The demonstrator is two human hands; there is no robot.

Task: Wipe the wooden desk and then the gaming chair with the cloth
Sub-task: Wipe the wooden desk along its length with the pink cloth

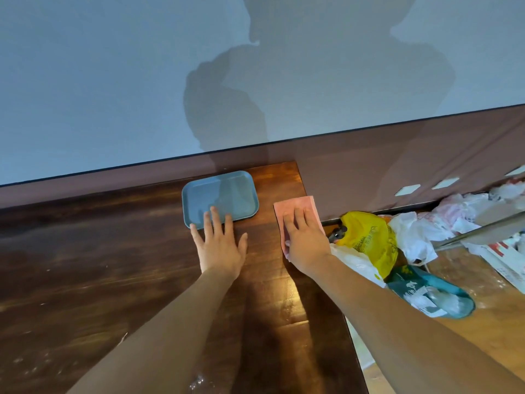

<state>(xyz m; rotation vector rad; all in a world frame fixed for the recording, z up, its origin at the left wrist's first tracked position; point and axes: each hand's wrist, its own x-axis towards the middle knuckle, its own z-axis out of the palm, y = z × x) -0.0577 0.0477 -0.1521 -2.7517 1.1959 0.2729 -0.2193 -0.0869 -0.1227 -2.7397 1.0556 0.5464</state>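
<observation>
The left hand [220, 243] lies flat on the wooden desk [85, 265], fingers straight, gripping nothing. At its 3 o'clock the right hand [305, 240] presses the pink cloth [295, 207] down with straight fingers at the desk's right edge. At the left hand's 12 o'clock sits a blue tray [220, 194], its rim perhaps touched by the fingertips.
</observation>
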